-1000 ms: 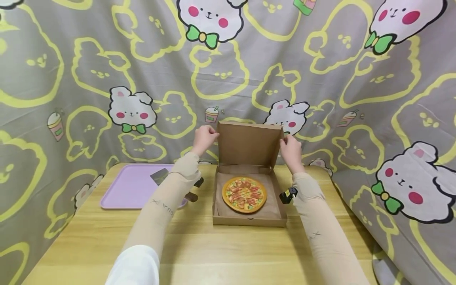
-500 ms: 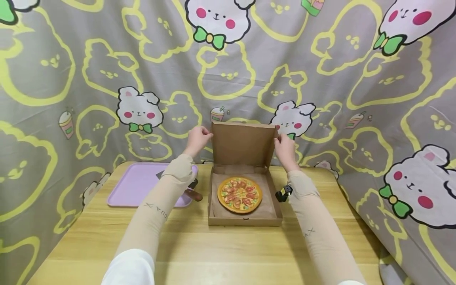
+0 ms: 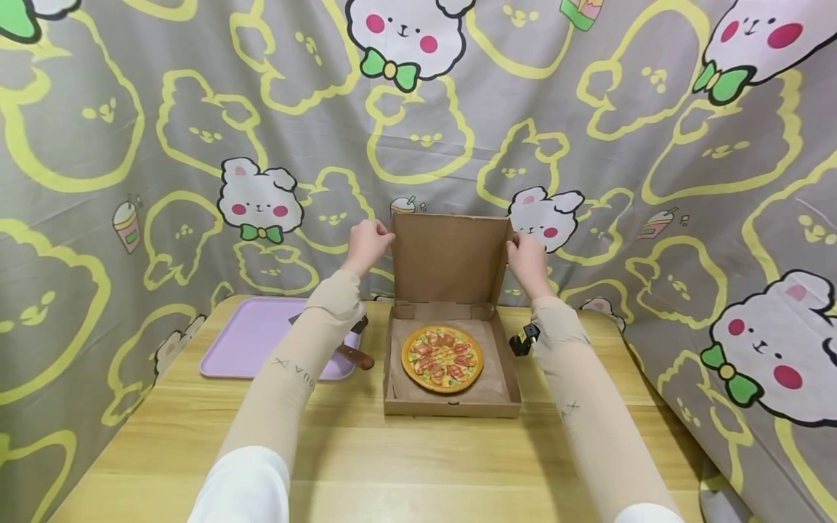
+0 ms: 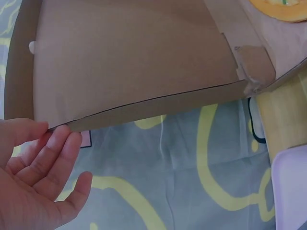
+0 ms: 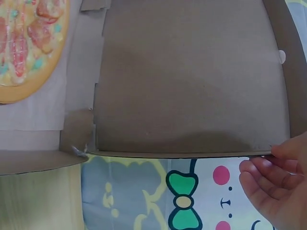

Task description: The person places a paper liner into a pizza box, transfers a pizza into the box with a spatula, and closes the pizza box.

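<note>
A cardboard pizza box (image 3: 453, 409) stands on the table with its lid (image 3: 451, 258) raised nearly upright. Inside lies a whole pizza (image 3: 442, 359) on brown paper. At the lid's upper left corner my left hand (image 3: 368, 245) pinches the side flap between thumb and fingertips; the left wrist view shows the hand (image 4: 43, 177) at that edge. On the opposite corner, my right hand (image 3: 527, 263) pinches the lid's right side flap, also seen in the right wrist view, where the thumb and fingers of the hand (image 5: 278, 182) meet at the cardboard.
A lilac tray (image 3: 238, 345) lies left of the box. A tool with a brown handle (image 3: 356, 357) and a dark flat blade rests across it, partly hidden by my left forearm. A patterned curtain (image 3: 314, 131) hangs close behind the table (image 3: 405, 465).
Both hands stay at the lid's corners. The lid stands slightly more upright than half a second ago. The view has shifted a little, and the pizza remains in the box.
</note>
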Demonstrator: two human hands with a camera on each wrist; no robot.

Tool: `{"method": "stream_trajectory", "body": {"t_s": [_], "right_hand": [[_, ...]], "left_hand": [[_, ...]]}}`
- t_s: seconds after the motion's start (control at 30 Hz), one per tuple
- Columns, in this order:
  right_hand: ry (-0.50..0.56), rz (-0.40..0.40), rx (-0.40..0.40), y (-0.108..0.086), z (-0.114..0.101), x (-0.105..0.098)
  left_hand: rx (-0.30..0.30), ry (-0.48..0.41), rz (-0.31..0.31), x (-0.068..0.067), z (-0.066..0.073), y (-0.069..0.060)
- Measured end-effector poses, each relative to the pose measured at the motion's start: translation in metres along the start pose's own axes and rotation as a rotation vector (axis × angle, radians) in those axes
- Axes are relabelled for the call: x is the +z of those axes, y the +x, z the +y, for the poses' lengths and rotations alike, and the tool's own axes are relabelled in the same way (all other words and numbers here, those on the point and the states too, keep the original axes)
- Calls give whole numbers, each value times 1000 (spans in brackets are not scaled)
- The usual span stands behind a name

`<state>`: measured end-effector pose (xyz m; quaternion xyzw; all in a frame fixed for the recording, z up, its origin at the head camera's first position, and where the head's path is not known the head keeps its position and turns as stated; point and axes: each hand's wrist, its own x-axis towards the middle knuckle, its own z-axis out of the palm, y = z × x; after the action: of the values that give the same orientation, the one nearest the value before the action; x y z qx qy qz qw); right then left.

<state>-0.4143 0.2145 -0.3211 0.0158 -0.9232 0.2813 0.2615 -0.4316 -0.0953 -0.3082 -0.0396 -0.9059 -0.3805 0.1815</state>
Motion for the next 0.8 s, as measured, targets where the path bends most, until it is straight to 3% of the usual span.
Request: {"method": "stream_trajectory", "body": {"t_s": [0.4,0.63,0.8], "right_hand": [[15,-23,-10,13,-7,-13],[20,-70,-17,7,-3,-12],[59,-68,-11,-1,2,-12]], "left_hand": [[16,42,11,-15,2,15],[8,78,-63,-13,4,7],[14,66,-70,-12,4,-3]]}}
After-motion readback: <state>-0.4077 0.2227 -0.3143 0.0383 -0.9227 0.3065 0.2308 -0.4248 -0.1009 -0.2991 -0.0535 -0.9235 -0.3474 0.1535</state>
